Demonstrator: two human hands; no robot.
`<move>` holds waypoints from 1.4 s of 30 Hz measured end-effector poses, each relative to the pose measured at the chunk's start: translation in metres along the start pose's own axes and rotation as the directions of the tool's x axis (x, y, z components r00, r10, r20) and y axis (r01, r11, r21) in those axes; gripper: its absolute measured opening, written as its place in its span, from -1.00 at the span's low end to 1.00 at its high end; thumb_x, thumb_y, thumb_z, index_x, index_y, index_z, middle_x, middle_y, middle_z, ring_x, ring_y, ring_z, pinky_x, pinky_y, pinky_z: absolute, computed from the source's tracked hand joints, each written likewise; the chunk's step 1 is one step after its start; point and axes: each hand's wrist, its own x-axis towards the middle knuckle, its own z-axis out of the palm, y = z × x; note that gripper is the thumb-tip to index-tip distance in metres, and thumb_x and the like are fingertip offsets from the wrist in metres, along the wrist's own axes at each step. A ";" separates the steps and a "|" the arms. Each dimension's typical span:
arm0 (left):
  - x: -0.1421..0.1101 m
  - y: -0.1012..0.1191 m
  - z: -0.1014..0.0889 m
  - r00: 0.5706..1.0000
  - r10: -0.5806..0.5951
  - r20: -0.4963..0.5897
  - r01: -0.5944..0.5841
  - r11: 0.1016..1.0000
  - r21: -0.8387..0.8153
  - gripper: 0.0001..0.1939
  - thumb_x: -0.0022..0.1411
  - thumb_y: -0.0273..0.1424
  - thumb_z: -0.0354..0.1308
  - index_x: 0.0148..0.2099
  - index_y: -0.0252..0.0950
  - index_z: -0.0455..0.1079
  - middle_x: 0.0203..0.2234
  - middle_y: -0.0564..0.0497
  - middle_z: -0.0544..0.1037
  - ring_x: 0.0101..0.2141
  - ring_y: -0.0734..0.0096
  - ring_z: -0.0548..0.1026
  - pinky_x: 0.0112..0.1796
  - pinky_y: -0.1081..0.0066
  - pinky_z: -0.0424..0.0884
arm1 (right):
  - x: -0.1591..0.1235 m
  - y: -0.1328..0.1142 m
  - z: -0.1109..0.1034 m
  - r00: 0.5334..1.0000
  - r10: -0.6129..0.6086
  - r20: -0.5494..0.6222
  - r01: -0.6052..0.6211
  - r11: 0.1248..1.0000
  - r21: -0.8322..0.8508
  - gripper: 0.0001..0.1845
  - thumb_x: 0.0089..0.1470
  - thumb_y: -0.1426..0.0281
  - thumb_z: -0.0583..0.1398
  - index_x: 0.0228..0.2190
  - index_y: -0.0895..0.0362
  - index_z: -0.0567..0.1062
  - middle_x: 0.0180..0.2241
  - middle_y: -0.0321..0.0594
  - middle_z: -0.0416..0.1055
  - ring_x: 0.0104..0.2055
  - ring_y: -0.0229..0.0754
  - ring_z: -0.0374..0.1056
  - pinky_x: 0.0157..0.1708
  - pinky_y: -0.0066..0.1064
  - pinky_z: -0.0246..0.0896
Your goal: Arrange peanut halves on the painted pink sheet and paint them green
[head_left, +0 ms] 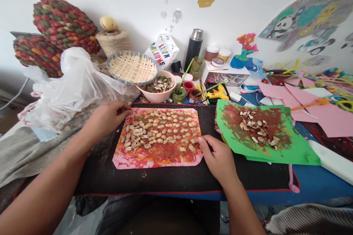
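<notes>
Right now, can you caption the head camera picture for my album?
Left hand and right hand frame a paint-smeared pink sheet spread with peanut shells.

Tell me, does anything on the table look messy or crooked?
Yes: the basket tilts by the bowl instead of sitting flat. The near left corner of the pink paper looks creased. Crumbs dot the black mat, off the paper.

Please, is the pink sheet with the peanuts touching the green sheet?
Apart: the head view shows a strip of black mat between the pink sheet and green sheet.
</notes>
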 end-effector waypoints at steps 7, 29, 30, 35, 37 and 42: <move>-0.012 0.005 0.005 0.962 0.241 0.127 -0.235 0.970 -0.055 -0.45 0.51 0.14 0.13 0.03 -0.09 0.82 -0.02 -0.18 0.86 -0.04 -0.07 0.77 0.12 0.11 0.67 | 0.000 -0.001 0.000 1.000 0.006 -0.006 -0.006 1.000 0.010 -0.57 0.65 0.14 0.21 -0.27 -0.03 0.70 -0.29 -0.19 0.84 -0.28 0.03 0.78 -0.28 -0.27 0.49; -0.029 0.004 0.014 0.967 0.252 0.040 -0.255 0.948 0.189 -0.55 0.62 0.01 0.02 -0.05 -0.11 0.64 -0.14 -0.25 0.79 -0.09 -0.18 0.76 -0.04 0.04 0.62 | 0.000 -0.001 0.001 1.000 -0.001 -0.010 0.001 1.000 0.002 -0.59 0.65 0.16 0.21 -0.27 -0.03 0.71 -0.28 -0.18 0.84 -0.27 0.04 0.79 -0.28 -0.27 0.51; -0.030 0.003 0.013 0.968 0.249 0.043 -0.253 0.952 0.170 -0.55 0.62 0.02 0.03 -0.04 -0.10 0.66 -0.12 -0.24 0.80 -0.07 -0.17 0.76 -0.03 0.05 0.62 | 0.000 0.000 0.001 1.000 0.003 -0.009 -0.003 1.000 0.003 -0.58 0.65 0.16 0.21 -0.27 -0.03 0.71 -0.28 -0.18 0.84 -0.27 0.04 0.79 -0.28 -0.27 0.51; -0.025 0.002 0.011 0.977 0.209 0.040 -0.212 0.965 0.153 -0.57 0.58 0.03 0.08 -0.04 -0.08 0.69 -0.10 -0.23 0.81 -0.05 -0.15 0.78 0.00 0.07 0.65 | 0.000 0.000 0.000 1.000 0.001 -0.006 -0.001 1.000 -0.003 -0.57 0.65 0.15 0.21 -0.29 -0.04 0.69 -0.31 -0.19 0.82 -0.31 0.03 0.77 -0.29 -0.28 0.49; -0.023 0.003 0.011 0.981 0.192 0.026 -0.194 0.968 0.160 -0.58 0.56 0.02 0.10 -0.05 -0.09 0.69 -0.11 -0.22 0.80 -0.07 -0.16 0.77 0.01 0.05 0.66 | 0.000 0.000 0.000 1.000 0.000 -0.006 0.000 1.000 -0.003 -0.56 0.66 0.14 0.20 -0.30 -0.04 0.68 -0.31 -0.19 0.82 -0.32 0.02 0.76 -0.30 -0.28 0.48; -0.022 0.010 0.012 0.961 0.275 0.015 -0.275 0.959 0.071 -0.55 0.61 0.01 0.10 0.05 -0.06 0.77 -0.05 -0.20 0.80 -0.01 -0.13 0.76 0.08 0.06 0.66 | 0.000 0.000 0.001 1.000 0.000 -0.003 0.000 1.000 0.002 -0.54 0.67 0.11 0.19 -0.28 -0.05 0.70 -0.30 -0.18 0.83 -0.28 0.05 0.78 -0.27 -0.26 0.51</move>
